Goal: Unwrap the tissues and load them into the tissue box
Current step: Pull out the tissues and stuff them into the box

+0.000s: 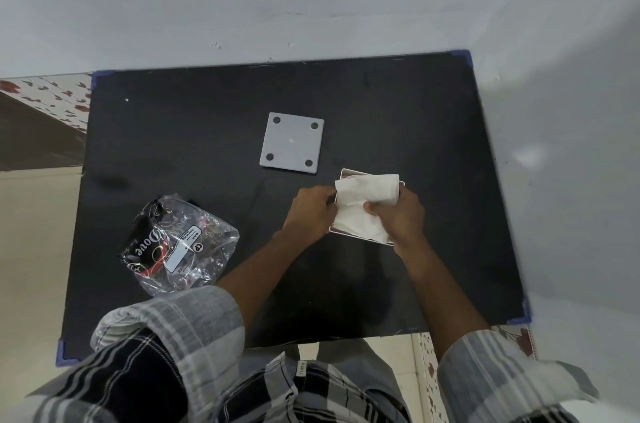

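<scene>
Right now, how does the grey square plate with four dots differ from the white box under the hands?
The grey square plate lies flat and bare in mid-table; the white box sits nearer the person, open-topped and filled with tissues. Nothing touches the plate; the left hand steadies the box while the right hand presses the tissues in. Both are pale, squarish, and rest on the black table.
</scene>
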